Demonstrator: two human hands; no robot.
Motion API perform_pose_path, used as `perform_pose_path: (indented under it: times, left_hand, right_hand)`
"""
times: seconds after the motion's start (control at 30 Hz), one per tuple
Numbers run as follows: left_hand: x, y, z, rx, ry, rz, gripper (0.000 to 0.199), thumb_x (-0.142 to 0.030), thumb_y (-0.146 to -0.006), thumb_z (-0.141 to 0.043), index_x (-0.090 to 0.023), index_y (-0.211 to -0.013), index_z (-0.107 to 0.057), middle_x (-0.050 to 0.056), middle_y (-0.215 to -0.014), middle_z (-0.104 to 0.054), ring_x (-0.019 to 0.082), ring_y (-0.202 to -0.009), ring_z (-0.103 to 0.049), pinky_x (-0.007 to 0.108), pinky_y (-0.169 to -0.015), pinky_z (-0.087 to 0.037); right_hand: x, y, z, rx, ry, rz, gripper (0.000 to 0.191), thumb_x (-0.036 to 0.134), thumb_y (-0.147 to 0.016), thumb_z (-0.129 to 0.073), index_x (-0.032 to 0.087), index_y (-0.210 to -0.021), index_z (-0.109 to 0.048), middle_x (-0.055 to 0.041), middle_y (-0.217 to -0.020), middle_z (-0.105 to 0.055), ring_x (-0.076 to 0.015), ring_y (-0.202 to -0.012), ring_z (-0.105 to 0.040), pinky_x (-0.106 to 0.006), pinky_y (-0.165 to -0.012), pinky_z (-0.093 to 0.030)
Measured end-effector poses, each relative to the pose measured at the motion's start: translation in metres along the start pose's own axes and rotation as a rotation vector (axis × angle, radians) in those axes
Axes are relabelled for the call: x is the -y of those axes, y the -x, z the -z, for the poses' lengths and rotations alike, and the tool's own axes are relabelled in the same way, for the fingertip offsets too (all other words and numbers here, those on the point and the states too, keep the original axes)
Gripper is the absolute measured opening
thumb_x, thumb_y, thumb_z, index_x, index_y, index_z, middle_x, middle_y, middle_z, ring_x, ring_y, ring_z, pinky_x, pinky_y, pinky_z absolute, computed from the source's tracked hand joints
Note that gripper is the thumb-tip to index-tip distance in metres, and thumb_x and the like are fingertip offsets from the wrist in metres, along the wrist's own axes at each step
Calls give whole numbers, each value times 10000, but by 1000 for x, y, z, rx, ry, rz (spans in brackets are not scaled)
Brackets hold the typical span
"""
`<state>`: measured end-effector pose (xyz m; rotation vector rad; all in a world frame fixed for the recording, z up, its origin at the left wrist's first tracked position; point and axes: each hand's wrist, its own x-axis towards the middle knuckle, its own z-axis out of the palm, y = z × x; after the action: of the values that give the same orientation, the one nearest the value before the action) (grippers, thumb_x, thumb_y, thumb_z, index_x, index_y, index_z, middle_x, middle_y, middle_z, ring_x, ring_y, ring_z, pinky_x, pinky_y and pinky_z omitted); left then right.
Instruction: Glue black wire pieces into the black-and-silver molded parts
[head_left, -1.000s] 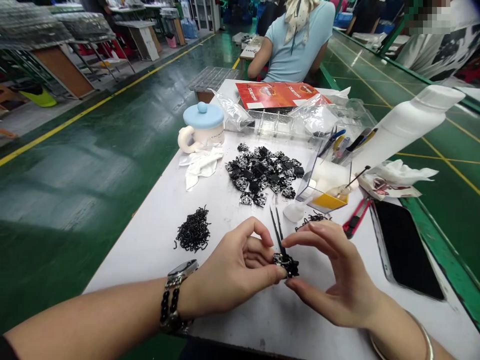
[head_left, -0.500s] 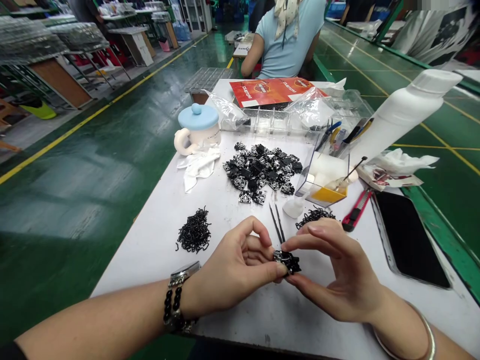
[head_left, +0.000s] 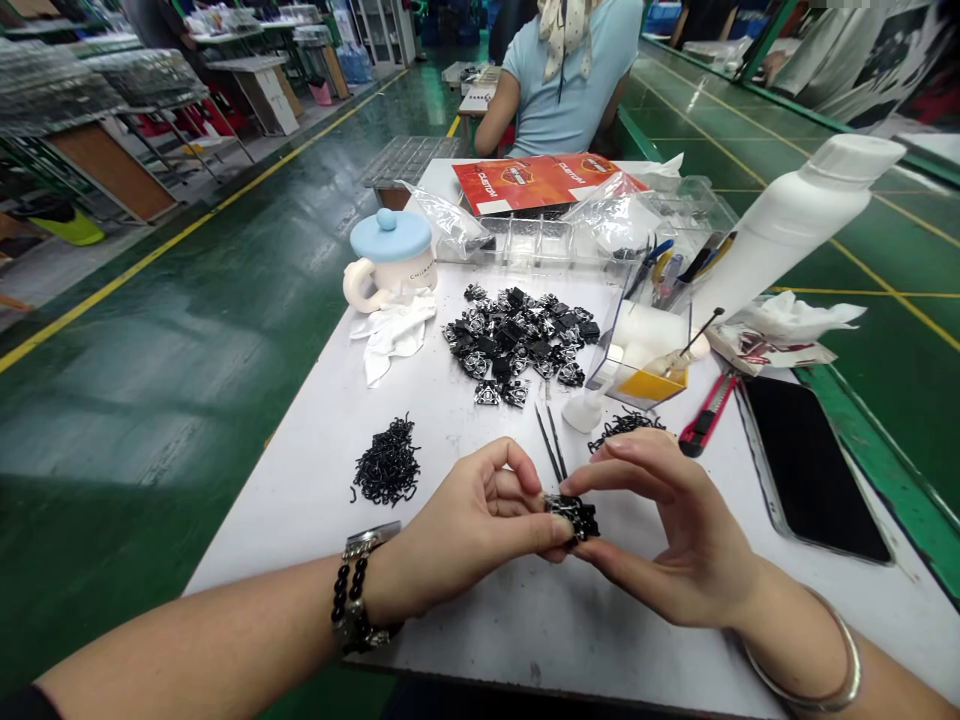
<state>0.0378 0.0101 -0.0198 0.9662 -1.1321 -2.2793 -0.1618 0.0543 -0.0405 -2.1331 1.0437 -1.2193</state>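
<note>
A small black and silver part (head_left: 572, 516) is pinched between thumb and fingers of my left hand (head_left: 457, 530), which wears a watch and a black bead bracelet. My right hand (head_left: 675, 540) touches the same part from the right with thumb and index finger. Dark tweezers (head_left: 552, 443) lie just behind it, tips pointing away. Farther back is a heap of similar black and silver parts (head_left: 517, 335). Small black hooked pieces form one pile (head_left: 387, 462) on the left and another (head_left: 628, 427) behind my right hand.
On the white table (head_left: 300, 480) stand a lidded mug (head_left: 394, 250), a clear tool box (head_left: 645, 350) and a leaning white bottle (head_left: 795, 230). A red cutter (head_left: 709, 415) and a phone (head_left: 817, 465) lie right. A person in blue (head_left: 562, 90) sits ahead.
The view has shifted slightly. Both hands remain at the small part, which now appears turned a little between the fingers.
</note>
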Motion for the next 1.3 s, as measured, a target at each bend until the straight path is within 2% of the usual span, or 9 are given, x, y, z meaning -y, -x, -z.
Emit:
perform_pose_path:
  times: [0.37, 0.57, 0.77, 0.87, 0.97, 1.03, 1.1, 1.17, 1.3]
  left_hand:
    - [0, -2, 2, 52, 102, -3, 289, -141, -747, -720, -151, -826, -443, -12, -687, -659, 104, -657, -673, 221, -675, -531]
    - [-1, -4, 3, 145, 247, 42, 261, -144, -747, -705, -159, -871, -476, 15, -743, -681, 123, -674, -673, 296, -737, -537]
    - [0, -5, 0, 223, 382, 34, 242, -82, -733, -687, -152, -832, -478, 98, -936, -695, 209, -1007, -643, 311, -817, -496]
    - [3, -6, -1, 235, 411, 17, 254, -94, -711, -709, -150, -821, -487, 98, -920, -695, 196, -970, -655, 307, -807, -496]
    - [6, -5, -2, 240, 417, -3, 303, -126, -655, -762, -147, -800, -497, 106, -932, -695, 184, -884, -677, 311, -790, -503]
    - [7, -2, -3, 326, 416, 3, 351, -155, -605, -803, -152, -773, -495, 81, -871, -698, 180, -821, -689, 298, -744, -516]
    - [7, 3, -3, 482, 378, 66, 383, -187, -574, -833, -162, -763, -501, 31, -804, -687, 156, -781, -691, 267, -705, -522]
    - [8, 8, -2, 605, 307, 145, 383, -259, -564, -845, -171, -757, -527, -12, -795, -668, 98, -743, -673, 213, -691, -512]
    - [17, 10, -2, 752, 163, 204, 487, -456, -379, -839, -168, -666, -571, -62, -722, -622, 32, -564, -593, 131, -592, -487]
  right_hand:
    - [-2, 4, 2, -19, -32, -61, 762, 87, -736, -666, 275, -1364, -276, -48, -1015, -612, -228, -911, -592, -499, -892, -354]
    - [0, 3, 2, -59, -259, -173, 711, 119, -765, -666, 273, -1344, -284, -31, -1025, -632, -183, -973, -583, -402, -964, -345]
    - [6, 2, -2, -35, -422, -271, 644, 154, -802, -645, 275, -1325, -289, -12, -1035, -651, -134, -1039, -559, -305, -1037, -296]
    - [5, 5, -2, -17, -430, -278, 635, 192, -807, -646, 267, -1327, -289, -21, -1051, -643, -139, -1054, -551, -297, -1046, -295]
    - [0, 6, 1, -36, -448, -279, 563, 290, -837, -608, 242, -1320, -322, -57, -1133, -598, -170, -1093, -532, -305, -1016, -352]
    - [-3, 3, 1, -112, -422, -272, 425, 296, -881, -532, 238, -1278, -391, -60, -1118, -586, -164, -1067, -540, -286, -962, -410]
    - [-4, -4, -2, -144, -312, -266, 283, 234, -903, -482, 251, -1186, -474, -46, -1043, -593, -146, -1004, -557, -262, -888, -454]
    - [-2, -18, -9, -26, -143, -247, 213, 188, -895, -483, 255, -1094, -517, -41, -993, -587, -146, -955, -555, -272, -828, -472]
    - [6, -57, -38, 389, 160, -176, 123, 167, -873, -468, 217, -968, -528, -63, -970, -568, -171, -905, -533, -347, -792, -479]
